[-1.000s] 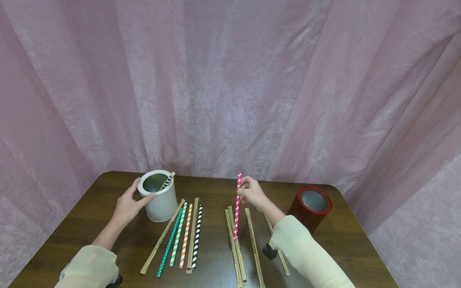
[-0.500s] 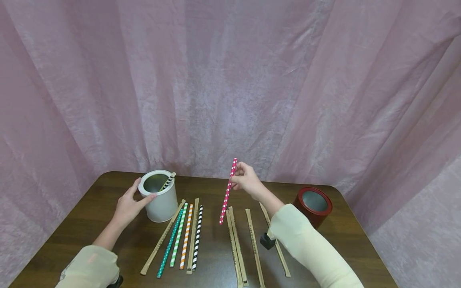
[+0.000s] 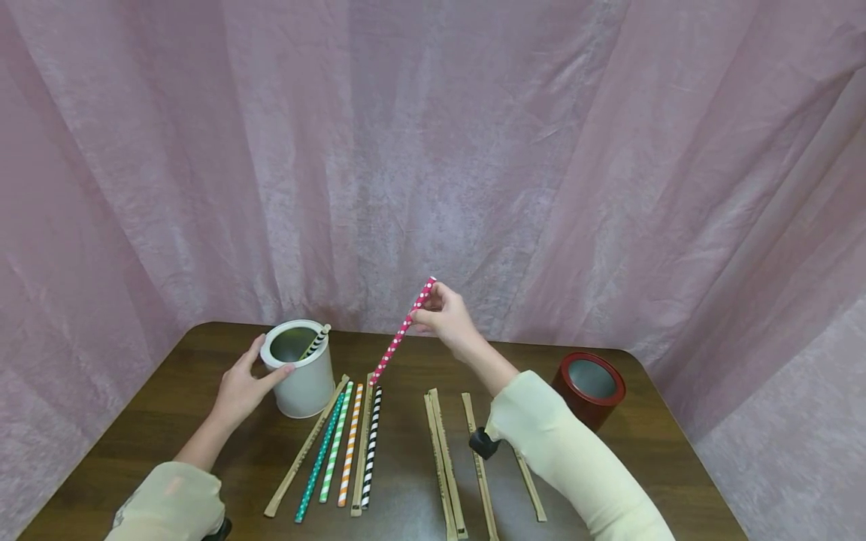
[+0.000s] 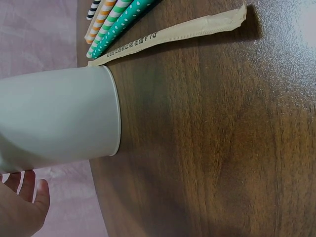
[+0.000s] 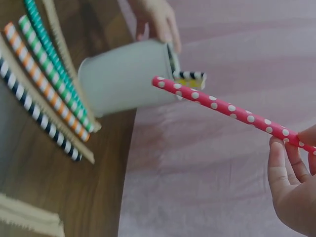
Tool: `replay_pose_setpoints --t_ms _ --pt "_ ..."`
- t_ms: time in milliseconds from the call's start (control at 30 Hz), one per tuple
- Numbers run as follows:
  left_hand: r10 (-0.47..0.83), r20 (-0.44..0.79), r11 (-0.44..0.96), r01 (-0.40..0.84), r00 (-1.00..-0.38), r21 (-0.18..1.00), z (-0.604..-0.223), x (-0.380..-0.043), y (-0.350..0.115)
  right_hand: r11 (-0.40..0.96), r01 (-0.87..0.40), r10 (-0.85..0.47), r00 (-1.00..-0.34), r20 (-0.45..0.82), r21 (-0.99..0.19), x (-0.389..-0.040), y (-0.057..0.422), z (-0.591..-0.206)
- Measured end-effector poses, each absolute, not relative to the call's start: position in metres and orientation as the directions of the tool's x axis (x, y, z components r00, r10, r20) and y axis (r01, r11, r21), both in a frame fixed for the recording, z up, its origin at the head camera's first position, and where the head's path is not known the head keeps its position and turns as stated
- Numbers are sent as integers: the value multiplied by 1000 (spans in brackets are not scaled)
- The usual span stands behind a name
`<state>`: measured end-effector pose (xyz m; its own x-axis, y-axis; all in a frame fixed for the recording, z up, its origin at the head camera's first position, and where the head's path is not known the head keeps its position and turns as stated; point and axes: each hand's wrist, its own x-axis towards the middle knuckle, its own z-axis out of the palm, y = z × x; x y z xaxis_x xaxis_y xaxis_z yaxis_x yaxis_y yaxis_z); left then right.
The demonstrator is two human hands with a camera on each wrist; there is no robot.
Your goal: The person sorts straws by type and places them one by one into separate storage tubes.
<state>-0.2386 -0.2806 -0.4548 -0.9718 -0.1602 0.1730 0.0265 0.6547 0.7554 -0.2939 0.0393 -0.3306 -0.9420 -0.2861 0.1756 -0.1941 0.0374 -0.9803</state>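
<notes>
My right hand (image 3: 446,319) pinches a pink paper straw (image 3: 404,330) with white dots near its upper end. The straw slants in the air, its lower end pointing left above the row of straws. My left hand (image 3: 242,383) holds the white can (image 3: 307,387) by its upper part, thumb on the near side and fingers on the far left. A black-and-white striped straw (image 3: 315,343) leans inside the can and pokes over the rim; in the right wrist view a yellow-patterned straw (image 5: 190,83) shows beside it.
Right of the can lie a teal dotted straw (image 3: 319,458), a green striped straw (image 3: 336,443), an orange striped straw (image 3: 349,443), a black striped straw (image 3: 371,447) and paper-wrapped straws (image 3: 307,447). More wrapped straws (image 3: 443,466) lie at centre right. A red can (image 3: 587,391) stands at the right.
My right hand has lifted the pink straw off the wrapped straws and carried it up and left, tilting it more. The left hand and white can have stayed in place.
</notes>
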Motion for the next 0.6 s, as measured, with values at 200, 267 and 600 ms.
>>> replay_pose_setpoints --t_ms 200,267,600 --pt "-163 175 656 26 -971 754 -453 -237 -280 -117 -208 -241 -942 231 -971 -291 20 -323" --pt "-166 183 656 30 -969 754 -452 -237 -279 -154 -204 -223 -946 236 -967 -290 14 -323" --pt "-166 179 659 26 -970 752 -450 -237 -277 -218 -245 -94 -958 270 -945 -288 -16 -333"
